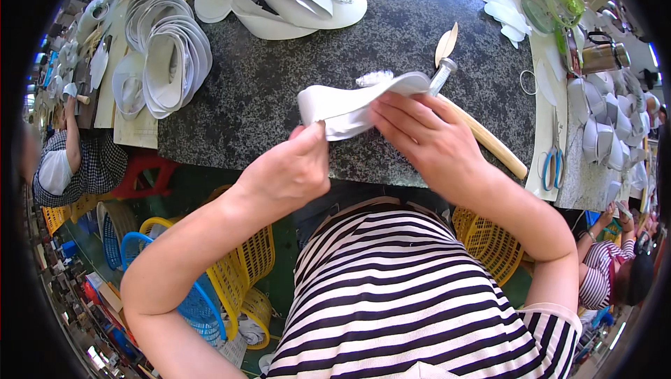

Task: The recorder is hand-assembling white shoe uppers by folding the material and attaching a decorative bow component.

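Above the near part of the dark speckled slab [244, 99], a curved white shoe piece [349, 103] is held between my hands. My left hand [290, 169] is closed on its near left end, thumb and fingers pinching the edge. My right hand [433, 134] grips the right part, its fingers laid over the near side and the thumb hidden. Just beyond the piece lies a small crumpled silvery-white bit [375, 78]. A hammer [489, 143] with a wooden handle lies partly behind my right hand, and a pale leaf-shaped tool [445, 45] is beyond its head.
White shoe parts [297, 2] stand at the slab's far edge, and nested white pieces [175, 64] at the left. Blue-handled scissors [553, 162] lie right, near more white pieces [604, 124]. Yellow baskets [248, 260] stand below the table. Other people [73, 162] work at both sides.
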`<state>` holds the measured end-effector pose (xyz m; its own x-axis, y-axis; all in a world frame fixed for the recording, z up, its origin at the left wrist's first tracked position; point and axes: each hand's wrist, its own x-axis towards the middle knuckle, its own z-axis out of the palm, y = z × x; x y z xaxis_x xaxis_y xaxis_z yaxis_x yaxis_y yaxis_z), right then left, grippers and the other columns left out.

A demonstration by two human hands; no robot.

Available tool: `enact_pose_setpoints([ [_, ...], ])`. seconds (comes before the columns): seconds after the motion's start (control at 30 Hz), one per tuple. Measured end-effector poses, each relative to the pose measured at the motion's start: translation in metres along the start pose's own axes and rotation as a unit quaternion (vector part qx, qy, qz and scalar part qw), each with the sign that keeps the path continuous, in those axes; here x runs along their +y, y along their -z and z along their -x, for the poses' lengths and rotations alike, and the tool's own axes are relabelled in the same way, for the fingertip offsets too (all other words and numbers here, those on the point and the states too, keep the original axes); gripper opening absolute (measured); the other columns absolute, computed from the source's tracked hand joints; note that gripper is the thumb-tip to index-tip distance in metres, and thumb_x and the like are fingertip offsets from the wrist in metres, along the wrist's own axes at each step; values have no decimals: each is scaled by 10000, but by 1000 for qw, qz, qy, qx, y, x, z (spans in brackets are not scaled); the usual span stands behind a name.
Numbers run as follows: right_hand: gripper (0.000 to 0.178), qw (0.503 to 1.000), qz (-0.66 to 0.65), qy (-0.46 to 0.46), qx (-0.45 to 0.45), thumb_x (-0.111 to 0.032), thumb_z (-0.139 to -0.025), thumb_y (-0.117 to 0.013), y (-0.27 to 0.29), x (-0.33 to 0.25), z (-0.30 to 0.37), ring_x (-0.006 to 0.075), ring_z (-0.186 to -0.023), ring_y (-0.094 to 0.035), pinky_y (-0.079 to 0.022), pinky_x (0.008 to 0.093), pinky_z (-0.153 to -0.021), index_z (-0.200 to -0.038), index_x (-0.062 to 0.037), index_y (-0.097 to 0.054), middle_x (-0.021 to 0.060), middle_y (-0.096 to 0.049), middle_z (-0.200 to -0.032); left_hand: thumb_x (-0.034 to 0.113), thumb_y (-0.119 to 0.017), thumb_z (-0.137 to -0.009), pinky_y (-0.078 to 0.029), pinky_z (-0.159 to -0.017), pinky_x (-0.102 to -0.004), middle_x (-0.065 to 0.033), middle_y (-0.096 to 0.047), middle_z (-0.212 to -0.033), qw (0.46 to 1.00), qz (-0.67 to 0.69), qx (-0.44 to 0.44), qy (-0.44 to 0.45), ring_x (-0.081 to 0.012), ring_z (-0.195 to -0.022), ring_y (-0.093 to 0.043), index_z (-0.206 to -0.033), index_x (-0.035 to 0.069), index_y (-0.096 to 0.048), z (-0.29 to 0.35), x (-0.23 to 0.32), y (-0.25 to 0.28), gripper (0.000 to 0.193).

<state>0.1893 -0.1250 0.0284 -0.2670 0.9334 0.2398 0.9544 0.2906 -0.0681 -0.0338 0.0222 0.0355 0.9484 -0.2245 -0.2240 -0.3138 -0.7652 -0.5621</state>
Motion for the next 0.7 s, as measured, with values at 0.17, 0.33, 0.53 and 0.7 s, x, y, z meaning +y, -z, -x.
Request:
enact_pose_setpoints([
  [0.17,433,1000,2,14,10,-92,-794,-622,-28,16,4,234,-1305,-526,-458,366,-1055,-1195,64,-664,138,-613,-1331,141,-527,-855,-398,-1144,-441,-255,-685,-1155,996,2,-54,74,-343,-1153,-646,-1176,-164,-637,-16,4,12,457],
  [0.33,379,999,-27,31,10,-93,-762,-647,-28,25,-2,244,-1228,-563,-470,361,-1015,-1111,50,-685,130,-629,-1268,91,-594,-814,-522,-916,-387,-159,-624,-1014,936,252,45,241,-284,-938,-640,-1109,-68,-619,-50,13,-7,336],
  [0.53,435,995,-70,70,14,-123,-786,-637,-26,36,3,236,-1233,-546,-440,386,-1029,-1196,21,-657,100,-603,-1282,52,-625,-792,-558,-744,-331,-127,-610,-978,907,292,78,294,-250,-889,-629,-1088,-59,-625,-64,21,-12,317],
  [0.7,527,997,-29,68,-20,-148,-832,-605,-31,29,5,224,-1273,-504,-390,408,-1073,-1344,-28,-601,81,-561,-1305,73,-617,-812,-567,-752,-324,-128,-639,-1008,910,272,108,293,-244,-906,-636,-1097,-48,-631,-64,28,-19,310],
])
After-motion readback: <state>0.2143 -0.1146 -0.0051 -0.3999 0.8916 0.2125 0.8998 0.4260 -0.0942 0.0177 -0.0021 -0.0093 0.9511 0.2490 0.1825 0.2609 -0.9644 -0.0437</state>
